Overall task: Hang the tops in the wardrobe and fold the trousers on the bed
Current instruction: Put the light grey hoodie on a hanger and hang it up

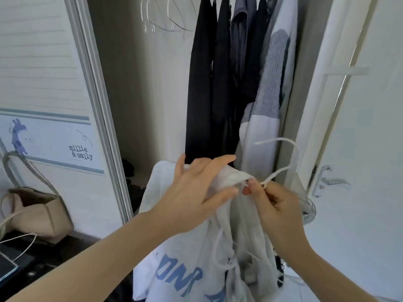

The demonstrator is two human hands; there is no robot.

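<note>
In front of the open wardrobe, current state as follows:

Wardrobe (152, 88): sliding door pushed to the left; interior exposed; pale back wall visible.
Wardrobe contents, upper left: bare wire hangers (165, 16) on the rail, carrying nothing.
Wardrobe contents, centre: dark garments (209, 79) hanging side by side, reaching down behind the hands.
Wardrobe contents, right: grey-and-white top (270, 83) hanging against the dark garments.
Wardrobe floor: dark items low in the shadow; identity cannot be told.
White top (187, 269): task item; outside the wardrobe, held in front of the opening; pale fabric with blue lettering, hanging down below both hands.
White hanger (281, 158): hook curving up above the right hand; lower part inside the neck of the white top.
Left hand (196, 192): fingers spread wide and mostly straight, laid over the bunched shoulder fabric of the white top; thumb under the fabric edge.
Right hand (277, 205): fingers curled, pinching the white hanger at the base of its hook, at the collar of the white top.
Beige bag (37, 212): lower left, standing on a dark surface; its contents not visible.
White door (359, 149): right of the wardrobe, with a metal handle (327, 182).
</note>
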